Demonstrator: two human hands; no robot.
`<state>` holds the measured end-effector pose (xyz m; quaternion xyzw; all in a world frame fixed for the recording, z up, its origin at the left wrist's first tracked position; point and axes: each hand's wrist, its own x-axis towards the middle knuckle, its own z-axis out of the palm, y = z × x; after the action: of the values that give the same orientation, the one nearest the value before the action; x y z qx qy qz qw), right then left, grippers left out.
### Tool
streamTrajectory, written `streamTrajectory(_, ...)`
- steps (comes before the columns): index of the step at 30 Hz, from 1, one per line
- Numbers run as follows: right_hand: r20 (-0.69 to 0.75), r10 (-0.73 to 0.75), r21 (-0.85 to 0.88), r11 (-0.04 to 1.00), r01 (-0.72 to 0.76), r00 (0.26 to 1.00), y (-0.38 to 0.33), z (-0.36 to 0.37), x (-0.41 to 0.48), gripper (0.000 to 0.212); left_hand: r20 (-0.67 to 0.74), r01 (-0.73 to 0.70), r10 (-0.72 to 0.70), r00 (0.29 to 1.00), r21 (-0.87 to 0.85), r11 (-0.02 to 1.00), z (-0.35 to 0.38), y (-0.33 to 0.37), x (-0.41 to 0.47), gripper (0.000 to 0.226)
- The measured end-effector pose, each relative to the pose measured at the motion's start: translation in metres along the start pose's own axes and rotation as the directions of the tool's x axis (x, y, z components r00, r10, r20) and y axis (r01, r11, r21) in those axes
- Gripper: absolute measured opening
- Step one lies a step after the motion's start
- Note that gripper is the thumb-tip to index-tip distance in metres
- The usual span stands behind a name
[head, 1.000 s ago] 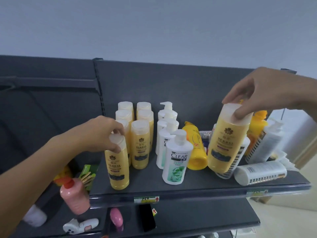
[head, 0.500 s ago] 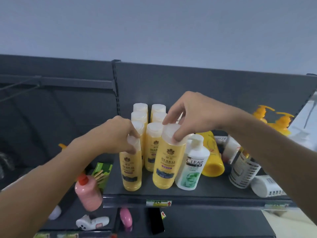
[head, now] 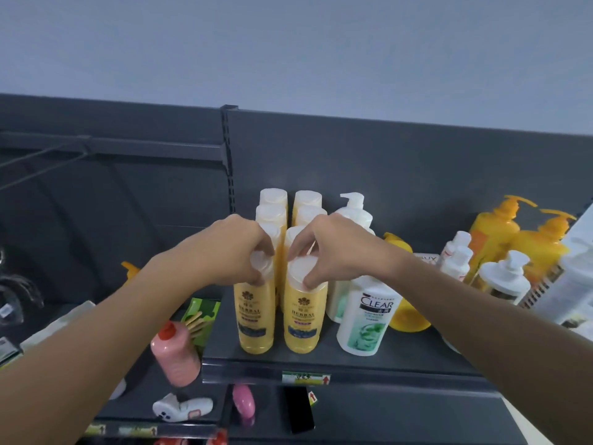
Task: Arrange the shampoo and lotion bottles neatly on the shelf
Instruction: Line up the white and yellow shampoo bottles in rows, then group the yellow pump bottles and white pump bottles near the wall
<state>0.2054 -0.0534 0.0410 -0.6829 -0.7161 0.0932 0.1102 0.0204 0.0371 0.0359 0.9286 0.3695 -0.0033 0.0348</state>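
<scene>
Yellow herbal bottles stand at the shelf (head: pixel 337 369) front edge: the left hand (head: pixel 234 248) fingers pinch the left bottle (head: pixel 255 319) by its white cap, the right hand (head: pixel 333 248) fingers grip the right bottle (head: pixel 305 322) likewise, just beside it. Behind them run two rows of yellow bottles (head: pixel 290 203). Right of them stands the Clear bottle (head: pixel 367 319).
</scene>
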Motion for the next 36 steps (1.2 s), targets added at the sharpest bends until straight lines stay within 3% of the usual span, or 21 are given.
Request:
streamTrajectory(5,-0.024,-0.026,0.041,0.999,0.027,0.999,0.011,0.012,0.0,0.047,-0.016,-0.019,0.02,1.0,0.079,0.997,-0.007,0.011,0.004,0.054)
streamTrajectory(14,-0.139,0.007,0.157,0.988,0.015,0.99,0.043,-0.022,-0.041,0.045,-0.194,-0.104,0.103,0.976,0.005,0.995,-0.04,0.06,0.021,0.038)
streamTrajectory(20,-0.237,0.181,0.177,0.974,-0.141,0.954,0.094,-0.076,-0.093,0.034,-0.236,-0.191,0.166,0.957,-0.086,0.978,-0.035,0.112,0.046,0.03)
streamTrajectory(26,-0.247,0.326,0.08,0.945,-0.316,0.912,0.174,-0.1,-0.152,0.029,-0.201,-0.26,0.241,0.95,-0.075,0.963,-0.027,0.178,0.094,0.03)
streamTrajectory(31,-0.242,0.322,-0.012,0.942,-0.335,0.915,0.229,-0.101,-0.185,0.03,-0.139,-0.131,0.13,0.982,0.007,0.991,-0.002,0.236,0.164,0.039)
streamTrajectory(36,-0.241,0.251,-0.066,0.96,-0.274,0.938,0.267,-0.105,-0.196,0.027,0.051,0.031,-0.033,0.998,0.034,0.999,0.031,0.279,0.226,0.041)
